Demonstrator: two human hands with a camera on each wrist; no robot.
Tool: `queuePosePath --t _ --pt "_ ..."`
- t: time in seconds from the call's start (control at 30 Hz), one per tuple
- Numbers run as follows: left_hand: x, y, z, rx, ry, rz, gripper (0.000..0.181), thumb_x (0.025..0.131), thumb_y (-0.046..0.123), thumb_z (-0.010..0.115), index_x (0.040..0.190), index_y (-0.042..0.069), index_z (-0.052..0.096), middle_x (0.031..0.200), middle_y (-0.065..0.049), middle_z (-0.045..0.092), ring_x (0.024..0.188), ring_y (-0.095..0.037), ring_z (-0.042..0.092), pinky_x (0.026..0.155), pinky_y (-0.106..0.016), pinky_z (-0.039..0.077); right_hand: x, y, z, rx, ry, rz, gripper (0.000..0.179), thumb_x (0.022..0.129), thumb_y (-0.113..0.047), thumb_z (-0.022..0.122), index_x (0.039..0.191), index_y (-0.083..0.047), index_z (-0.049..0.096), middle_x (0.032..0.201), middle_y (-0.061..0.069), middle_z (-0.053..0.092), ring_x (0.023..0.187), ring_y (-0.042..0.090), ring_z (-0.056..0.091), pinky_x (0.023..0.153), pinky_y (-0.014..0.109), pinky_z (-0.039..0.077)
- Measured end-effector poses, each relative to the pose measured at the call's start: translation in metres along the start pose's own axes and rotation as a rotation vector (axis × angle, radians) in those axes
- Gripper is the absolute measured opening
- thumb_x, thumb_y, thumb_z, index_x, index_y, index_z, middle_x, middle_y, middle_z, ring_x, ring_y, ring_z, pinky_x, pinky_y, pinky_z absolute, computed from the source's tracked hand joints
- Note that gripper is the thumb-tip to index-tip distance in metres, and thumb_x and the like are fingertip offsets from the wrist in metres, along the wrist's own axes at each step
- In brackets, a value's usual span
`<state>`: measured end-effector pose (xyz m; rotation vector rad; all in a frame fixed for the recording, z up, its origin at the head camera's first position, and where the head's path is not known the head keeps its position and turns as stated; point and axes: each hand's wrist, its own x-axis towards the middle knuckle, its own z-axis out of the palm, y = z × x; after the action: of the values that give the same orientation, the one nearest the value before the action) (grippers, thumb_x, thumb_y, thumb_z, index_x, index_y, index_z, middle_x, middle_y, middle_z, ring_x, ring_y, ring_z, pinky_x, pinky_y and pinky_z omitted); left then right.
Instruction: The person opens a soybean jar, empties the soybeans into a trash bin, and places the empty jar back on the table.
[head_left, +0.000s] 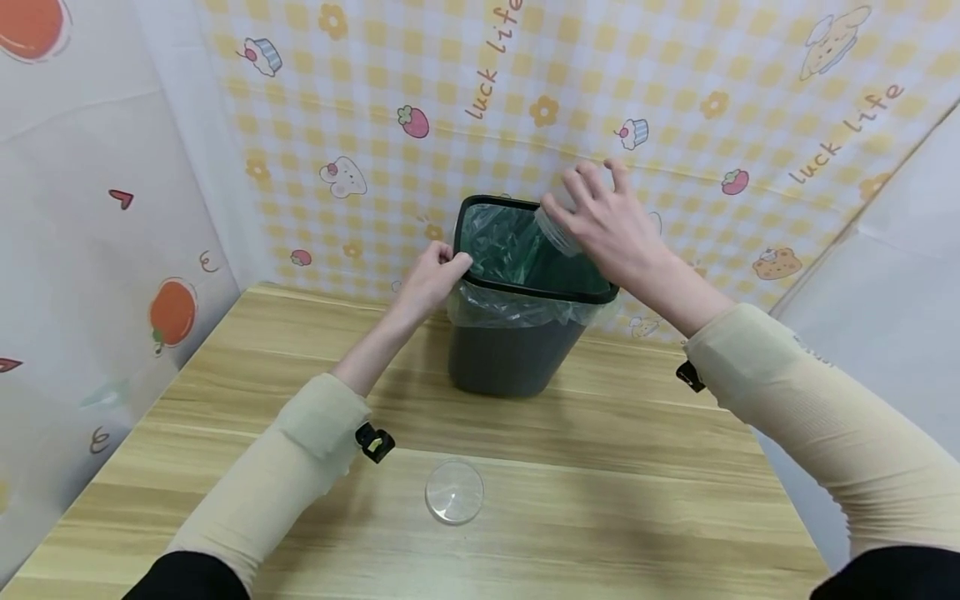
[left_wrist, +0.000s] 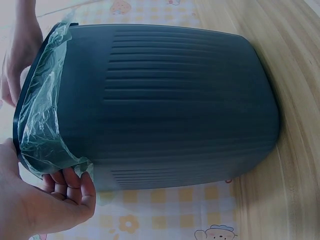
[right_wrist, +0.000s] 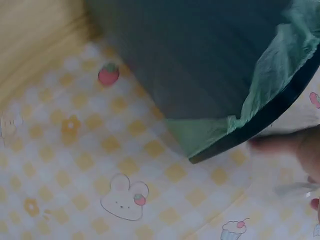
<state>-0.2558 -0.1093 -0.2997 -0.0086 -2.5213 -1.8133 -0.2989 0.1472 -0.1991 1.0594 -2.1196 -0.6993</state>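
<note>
A dark grey trash can with a black rim stands against the patterned backdrop, tipped slightly. Its thin green liner bag is folded over the rim. My left hand grips the rim at the left corner, thumb on top; in the left wrist view its curled fingers touch the bag's edge. Over the opening's right side, my right hand holds a clear plastic container, tilted with its mouth toward the inside. What the container holds cannot be made out. The right wrist view catches only part of that hand, blurred.
A clear round lid lies on the wooden table near the front. Behind the can hangs a yellow checked cloth, with a white printed cloth at the left.
</note>
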Motion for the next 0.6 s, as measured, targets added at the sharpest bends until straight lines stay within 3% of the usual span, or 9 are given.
queuePosePath --t 0.13,0.2,0.4,0.6 --pt "0.0004 -0.0006 0.0001 -0.006 -0.004 0.0 0.029 0.093 0.035 0.049 0.108 0.011 0.043 0.092 -0.005 0.043 0.076 -0.021 0.042 0.071 -0.033 0.035 0.0 0.0001 0.0016 0.003 -0.005 0.006 0.064 0.083 0.007 0.075 0.14 -0.014 0.054 0.142 0.023 0.046 0.139 0.042 0.038 0.113 0.065 0.033" --pt "0.0001 -0.0009 0.0005 -0.011 -0.006 0.003 0.029 0.093 0.035 0.05 0.107 0.011 0.043 0.091 -0.005 0.043 0.075 -0.021 0.042 0.07 -0.033 0.035 -0.0007 0.0001 0.0016 0.04 0.007 0.027 0.07 0.078 -0.001 0.084 0.139 -0.013 0.053 0.139 0.024 0.047 0.135 0.043 0.04 0.111 0.065 0.035" --pt "-0.0005 -0.0016 0.0007 -0.006 -0.006 0.008 0.029 0.092 0.035 0.049 0.108 0.011 0.043 0.091 -0.005 0.043 0.075 -0.02 0.041 0.069 -0.033 0.035 -0.0011 -0.0004 0.0006 -0.009 0.006 0.018 0.064 0.083 0.003 0.078 0.14 -0.015 0.056 0.141 0.023 0.047 0.138 0.042 0.04 0.113 0.066 0.034" --pt "-0.0016 -0.0019 -0.0001 0.004 0.003 0.017 0.03 0.092 0.036 0.049 0.108 0.012 0.044 0.091 -0.005 0.044 0.076 -0.02 0.043 0.07 -0.033 0.035 -0.002 -0.0002 0.001 0.043 0.018 0.026 0.063 0.083 0.006 0.074 0.139 -0.012 0.053 0.143 0.025 0.047 0.14 0.044 0.039 0.116 0.07 0.028"
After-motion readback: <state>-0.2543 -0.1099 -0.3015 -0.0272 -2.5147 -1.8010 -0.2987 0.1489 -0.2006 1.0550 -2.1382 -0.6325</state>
